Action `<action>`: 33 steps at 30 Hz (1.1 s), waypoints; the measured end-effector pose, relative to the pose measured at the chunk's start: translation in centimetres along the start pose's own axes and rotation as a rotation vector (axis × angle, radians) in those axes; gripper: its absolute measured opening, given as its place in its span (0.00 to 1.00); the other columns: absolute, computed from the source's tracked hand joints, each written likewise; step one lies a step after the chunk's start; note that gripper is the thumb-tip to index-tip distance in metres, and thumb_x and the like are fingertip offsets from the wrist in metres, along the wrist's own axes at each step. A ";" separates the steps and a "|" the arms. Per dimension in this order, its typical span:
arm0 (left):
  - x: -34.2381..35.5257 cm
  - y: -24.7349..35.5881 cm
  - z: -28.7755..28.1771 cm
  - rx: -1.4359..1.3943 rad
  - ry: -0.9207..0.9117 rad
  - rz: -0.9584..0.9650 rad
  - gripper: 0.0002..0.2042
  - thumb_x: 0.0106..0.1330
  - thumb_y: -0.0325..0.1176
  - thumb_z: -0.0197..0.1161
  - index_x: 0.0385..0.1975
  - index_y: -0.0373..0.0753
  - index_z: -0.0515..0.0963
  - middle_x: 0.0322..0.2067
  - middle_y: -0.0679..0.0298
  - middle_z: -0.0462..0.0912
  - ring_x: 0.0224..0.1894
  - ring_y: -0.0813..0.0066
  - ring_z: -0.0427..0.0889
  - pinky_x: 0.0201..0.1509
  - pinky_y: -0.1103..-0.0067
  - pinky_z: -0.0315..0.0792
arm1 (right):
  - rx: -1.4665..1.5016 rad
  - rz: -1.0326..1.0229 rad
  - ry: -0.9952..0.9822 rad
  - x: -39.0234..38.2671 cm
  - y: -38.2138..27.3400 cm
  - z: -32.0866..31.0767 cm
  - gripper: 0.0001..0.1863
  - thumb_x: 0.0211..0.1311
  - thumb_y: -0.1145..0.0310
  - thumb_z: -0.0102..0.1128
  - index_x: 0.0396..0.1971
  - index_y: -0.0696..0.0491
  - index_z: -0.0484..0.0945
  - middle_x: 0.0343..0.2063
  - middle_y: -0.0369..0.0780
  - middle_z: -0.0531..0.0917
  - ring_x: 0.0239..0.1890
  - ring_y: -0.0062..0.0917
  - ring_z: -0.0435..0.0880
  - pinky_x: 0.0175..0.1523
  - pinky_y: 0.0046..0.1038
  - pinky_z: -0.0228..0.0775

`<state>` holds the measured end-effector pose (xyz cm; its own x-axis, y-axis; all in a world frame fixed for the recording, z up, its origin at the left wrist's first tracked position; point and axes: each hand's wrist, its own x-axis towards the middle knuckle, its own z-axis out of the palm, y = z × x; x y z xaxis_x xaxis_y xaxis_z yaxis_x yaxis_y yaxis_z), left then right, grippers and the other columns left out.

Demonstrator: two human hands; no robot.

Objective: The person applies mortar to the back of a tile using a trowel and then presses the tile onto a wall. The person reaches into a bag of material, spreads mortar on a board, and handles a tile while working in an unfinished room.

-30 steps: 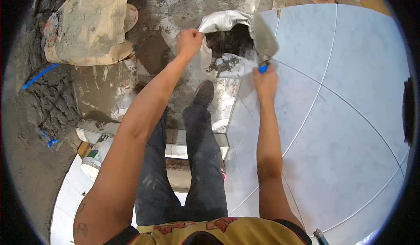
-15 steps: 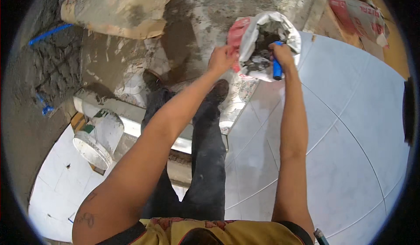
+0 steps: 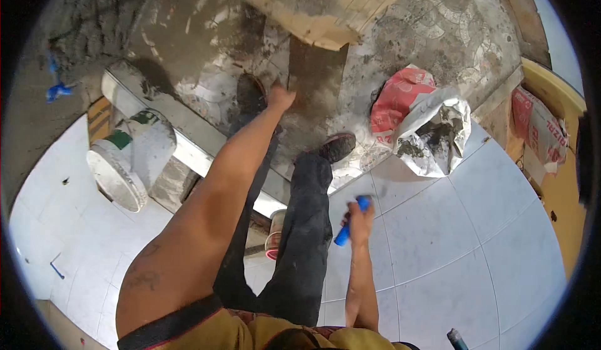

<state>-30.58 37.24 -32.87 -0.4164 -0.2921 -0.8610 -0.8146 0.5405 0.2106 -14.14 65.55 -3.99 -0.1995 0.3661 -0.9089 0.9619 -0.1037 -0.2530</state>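
Note:
My right hand (image 3: 360,220) is wrapped round the blue handle (image 3: 344,234) of a tool whose working end I cannot make out. It hangs over the pale floor tiles, just right of my legs. My left hand (image 3: 282,96) is above the wet floor by my left shoe, with nothing visible in it and its fingers loosely apart. Ahead and to the right, a red and white sack (image 3: 407,103) rests at the edge of the tiles, its mouth rolled back. Grey cement mix (image 3: 432,143) shows inside, and neither hand touches the sack.
A smeared white bucket (image 3: 134,156) lies tipped at the left, beside a raised sill (image 3: 188,150). A small pail (image 3: 273,240) stands behind my legs. Torn brown paper (image 3: 319,15) covers floor ahead. Another red and grey sack (image 3: 538,128) lies at the right; wet mortar spreads far left.
My right hand has come out of the sack with the blue handle, back toward my legs. The left hand has let go of the sack's side and moved left. The view has shifted.

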 end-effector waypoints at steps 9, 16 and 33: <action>9.3 1.2 5.9 -0.099 -0.022 -0.043 0.43 0.60 0.49 0.65 0.69 0.34 0.51 0.69 0.52 0.55 0.70 0.53 0.55 0.70 0.65 0.58 | -0.512 -0.190 -0.205 21.6 -4.3 15.6 0.10 0.55 0.65 0.55 0.31 0.57 0.71 0.16 0.38 0.74 0.14 0.23 0.74 0.18 0.28 0.68; 0.7 0.6 3.3 -0.567 -0.381 -0.017 0.38 0.59 0.48 0.68 0.64 0.31 0.61 0.62 0.54 0.66 0.61 0.56 0.70 0.64 0.66 0.63 | -0.208 -0.113 -0.322 15.7 -5.8 11.2 0.09 0.57 0.65 0.56 0.32 0.55 0.69 0.17 0.37 0.71 0.15 0.23 0.73 0.17 0.28 0.68; -10.5 2.0 -26.5 -1.519 -0.048 0.073 0.24 0.62 0.26 0.63 0.58 0.42 0.65 0.50 0.61 0.75 0.52 0.63 0.75 0.54 0.65 0.73 | -0.954 -1.418 0.196 4.4 -51.6 22.0 0.20 0.56 0.58 0.61 0.38 0.60 0.74 0.35 0.58 0.81 0.40 0.53 0.80 0.45 0.49 0.72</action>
<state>-38.52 20.47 -11.10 -0.4839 -0.2602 -0.8355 -0.4368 -0.7555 0.4883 -68.72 52.19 -2.22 -0.9717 -0.2147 -0.0980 -0.1546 0.8928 -0.4231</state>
